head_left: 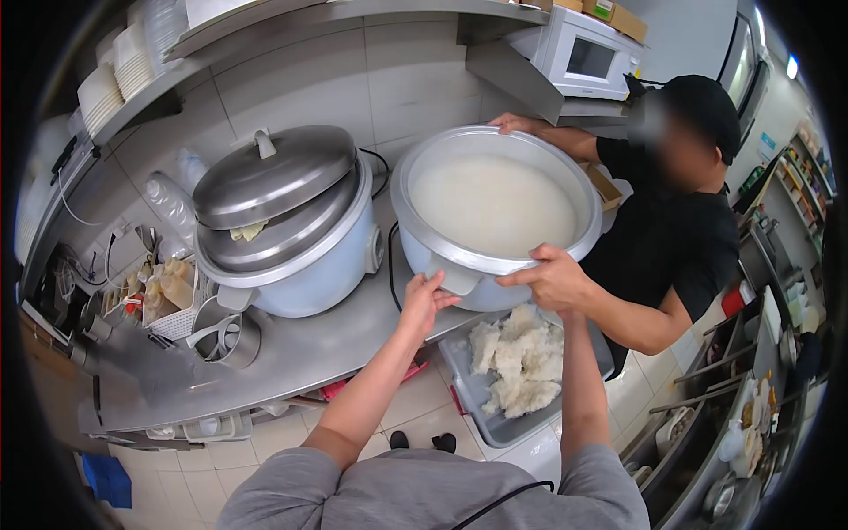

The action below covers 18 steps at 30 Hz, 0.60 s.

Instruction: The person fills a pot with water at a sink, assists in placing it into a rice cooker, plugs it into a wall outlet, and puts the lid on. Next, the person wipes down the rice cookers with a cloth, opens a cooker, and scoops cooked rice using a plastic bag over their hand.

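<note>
A large light-blue rice cooker [411, 243] with a silver rim stands uncovered at the counter's edge, holding cloudy whitish contents [495, 203]. At its near side handle [458, 281], my left hand [422, 305] is closed, thumb up and fingers beneath. My right forearm [583, 380] reaches up toward the cooker's near right side; my right hand is hidden behind a co-worker's hand [552, 281]. That hand grips the near rim, while the co-worker's other hand [517, 124] holds the far rim. Below the cooker, a grey tub [473, 402] contains clumped cooked rice [517, 362].
A second rice cooker [309, 283] with stacked metal lids [278, 177] stands left on the steel counter [296, 353]. Beside it are a metal pot [238, 344] with utensils and a white basket [181, 322]. The co-worker [654, 230] stands close at right. A microwave [579, 57] sits above.
</note>
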### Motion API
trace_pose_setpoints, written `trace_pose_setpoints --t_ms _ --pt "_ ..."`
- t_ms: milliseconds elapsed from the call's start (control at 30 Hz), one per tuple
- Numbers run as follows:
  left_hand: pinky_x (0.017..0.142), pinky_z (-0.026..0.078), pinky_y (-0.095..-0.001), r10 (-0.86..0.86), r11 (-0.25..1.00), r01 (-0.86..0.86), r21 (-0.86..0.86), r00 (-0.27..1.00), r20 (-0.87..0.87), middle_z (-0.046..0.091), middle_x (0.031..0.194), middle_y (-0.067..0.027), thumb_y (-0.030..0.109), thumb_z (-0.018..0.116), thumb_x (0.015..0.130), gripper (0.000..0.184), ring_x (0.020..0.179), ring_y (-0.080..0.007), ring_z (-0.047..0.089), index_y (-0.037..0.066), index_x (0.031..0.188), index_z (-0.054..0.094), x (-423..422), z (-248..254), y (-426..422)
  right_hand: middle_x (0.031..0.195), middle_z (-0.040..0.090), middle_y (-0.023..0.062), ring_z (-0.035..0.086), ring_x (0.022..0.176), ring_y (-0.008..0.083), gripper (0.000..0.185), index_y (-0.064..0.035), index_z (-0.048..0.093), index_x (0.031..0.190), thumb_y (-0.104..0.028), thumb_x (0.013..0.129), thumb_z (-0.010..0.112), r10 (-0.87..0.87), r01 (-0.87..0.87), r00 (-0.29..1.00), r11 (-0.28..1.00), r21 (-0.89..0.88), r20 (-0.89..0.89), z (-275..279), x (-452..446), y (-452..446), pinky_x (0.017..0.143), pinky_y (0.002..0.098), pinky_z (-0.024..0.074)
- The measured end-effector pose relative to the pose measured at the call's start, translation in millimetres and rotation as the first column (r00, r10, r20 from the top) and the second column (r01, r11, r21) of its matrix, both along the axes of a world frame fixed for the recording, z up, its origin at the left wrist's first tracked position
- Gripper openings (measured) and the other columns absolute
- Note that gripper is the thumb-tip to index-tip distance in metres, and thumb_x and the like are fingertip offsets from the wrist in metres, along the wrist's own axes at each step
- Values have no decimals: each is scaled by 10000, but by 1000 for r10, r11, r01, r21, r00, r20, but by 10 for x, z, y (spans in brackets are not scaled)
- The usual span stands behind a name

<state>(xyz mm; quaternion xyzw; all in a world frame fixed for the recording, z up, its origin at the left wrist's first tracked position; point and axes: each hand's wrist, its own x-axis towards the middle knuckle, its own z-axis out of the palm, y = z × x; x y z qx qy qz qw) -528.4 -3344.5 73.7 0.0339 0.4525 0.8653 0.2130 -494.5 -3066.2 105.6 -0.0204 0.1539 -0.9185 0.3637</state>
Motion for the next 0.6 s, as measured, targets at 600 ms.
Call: trace_pose_setpoints --t_ms 600 --pt "778 444 -409 -651 425 -637 -643 279 -706 525 926 -164 -19 591 660 285 918 -336 517 45 925 506 -399 -838 -850 1132 537 143 572 826 123 522 103 300 1254 -252 897 435 -131 130 989 991 27 68 -140 20 15 677 199 466"
